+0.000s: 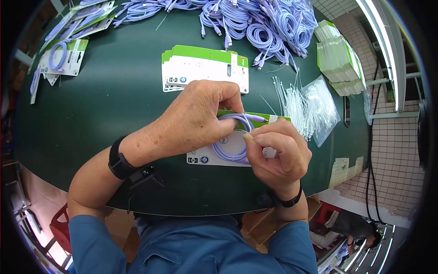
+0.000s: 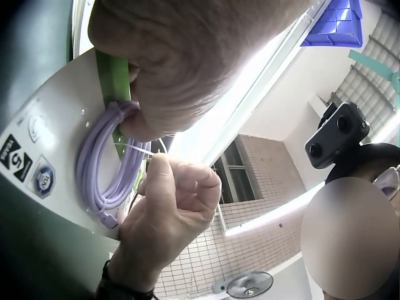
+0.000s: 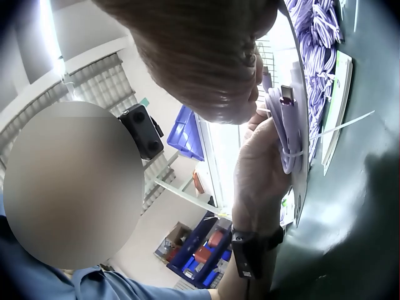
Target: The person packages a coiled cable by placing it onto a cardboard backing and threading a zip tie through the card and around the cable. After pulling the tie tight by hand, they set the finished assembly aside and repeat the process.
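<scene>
A coiled purple cable (image 1: 218,150) lies against a white and green printed card (image 1: 236,143) in front of me. My left hand (image 1: 194,114) reaches over the card's upper edge and pinches the coil near its top with thumb and fingers. Thumb and fingertips of my right hand (image 1: 285,153) pinch a thin white cable tie (image 2: 134,147) at the coil's inner right side. The left wrist view shows this tie stretched between both hands. A white strip (image 3: 347,124) sticks out past the card in the right wrist view. A cable plug (image 1: 258,118) points right at the top.
Behind the hands lies a stack of cards (image 1: 200,68). Many coiled purple cables (image 1: 273,27) are heaped at the back. Loose white ties (image 1: 289,105) and a clear bag (image 1: 321,109) lie right, near stacked cards (image 1: 337,59). Cards with cables (image 1: 68,59) sit far left.
</scene>
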The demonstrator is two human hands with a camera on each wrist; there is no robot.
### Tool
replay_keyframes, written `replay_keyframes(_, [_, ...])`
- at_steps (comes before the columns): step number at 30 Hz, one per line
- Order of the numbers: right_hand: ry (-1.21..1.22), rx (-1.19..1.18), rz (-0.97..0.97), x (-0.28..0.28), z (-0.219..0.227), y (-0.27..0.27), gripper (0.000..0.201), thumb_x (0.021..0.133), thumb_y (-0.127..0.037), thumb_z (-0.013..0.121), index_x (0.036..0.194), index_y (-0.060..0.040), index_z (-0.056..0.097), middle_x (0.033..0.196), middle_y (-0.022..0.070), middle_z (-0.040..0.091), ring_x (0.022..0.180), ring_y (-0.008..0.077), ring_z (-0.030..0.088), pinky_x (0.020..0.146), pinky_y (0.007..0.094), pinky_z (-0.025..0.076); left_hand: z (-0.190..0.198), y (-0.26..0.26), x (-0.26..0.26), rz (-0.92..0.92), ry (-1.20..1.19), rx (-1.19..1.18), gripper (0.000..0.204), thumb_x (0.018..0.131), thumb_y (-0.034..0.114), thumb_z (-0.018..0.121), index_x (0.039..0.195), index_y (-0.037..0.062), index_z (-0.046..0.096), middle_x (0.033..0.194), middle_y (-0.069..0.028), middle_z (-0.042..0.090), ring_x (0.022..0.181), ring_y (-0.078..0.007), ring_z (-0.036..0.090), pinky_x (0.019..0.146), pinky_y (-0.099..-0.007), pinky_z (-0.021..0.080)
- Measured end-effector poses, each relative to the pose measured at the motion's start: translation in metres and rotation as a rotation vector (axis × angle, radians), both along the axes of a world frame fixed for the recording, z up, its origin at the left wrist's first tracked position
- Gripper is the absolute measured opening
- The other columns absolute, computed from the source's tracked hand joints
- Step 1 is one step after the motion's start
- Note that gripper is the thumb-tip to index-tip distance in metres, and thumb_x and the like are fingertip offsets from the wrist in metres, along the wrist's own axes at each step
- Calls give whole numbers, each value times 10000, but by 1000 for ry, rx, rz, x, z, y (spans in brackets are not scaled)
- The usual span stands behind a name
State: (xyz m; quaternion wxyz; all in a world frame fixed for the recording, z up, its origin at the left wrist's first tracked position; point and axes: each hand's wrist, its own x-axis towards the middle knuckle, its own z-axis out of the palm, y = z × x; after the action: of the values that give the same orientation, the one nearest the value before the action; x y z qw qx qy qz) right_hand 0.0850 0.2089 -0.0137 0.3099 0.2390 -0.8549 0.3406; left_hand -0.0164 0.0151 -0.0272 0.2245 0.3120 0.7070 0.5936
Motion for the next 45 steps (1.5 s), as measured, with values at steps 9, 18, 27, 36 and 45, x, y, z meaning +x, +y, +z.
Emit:
replay_keyframes(9, [-241,-109,-119,10,11,-6,265,773,97,839,934,-41,680,822,63,713,578,108,625,537,272,503,-7,2,0,19,101,4,105,831,-49,695,936,-42,688,886,-85,753,888,-120,718,843,-306,592])
replay_keyframes(18, [-669,-73,-133,14,20,-2,158,815,61,801,918,-29,722,824,38,701,557,81,597,524,257,471,-14,4,3,16,135,-19,112,811,-51,680,922,-40,688,867,-120,743,853,-133,710,822,-315,587])
replay_keyframes(27, [-500,-51,-88,12,17,-6,189,803,83,804,920,-35,715,825,59,697,598,116,648,546,269,517,-11,2,2,-3,63,-13,101,821,-51,674,921,-43,683,880,-91,744,867,-119,699,823,-310,587])
replay_keyframes(36, [-167,-48,-96,9,6,-10,262,754,130,829,909,-36,698,899,107,748,702,190,730,602,301,586,-7,0,-2,-31,27,-3,99,831,-49,669,929,-35,675,884,-70,737,874,-109,692,816,-297,584])
replay_keyframes(45, [-87,-1,-21,6,6,-5,308,744,119,861,919,-50,671,914,122,760,721,227,740,617,318,595,-4,-1,-1,-23,40,51,95,825,-49,661,919,-32,668,865,-66,720,839,-110,674,801,-291,575])
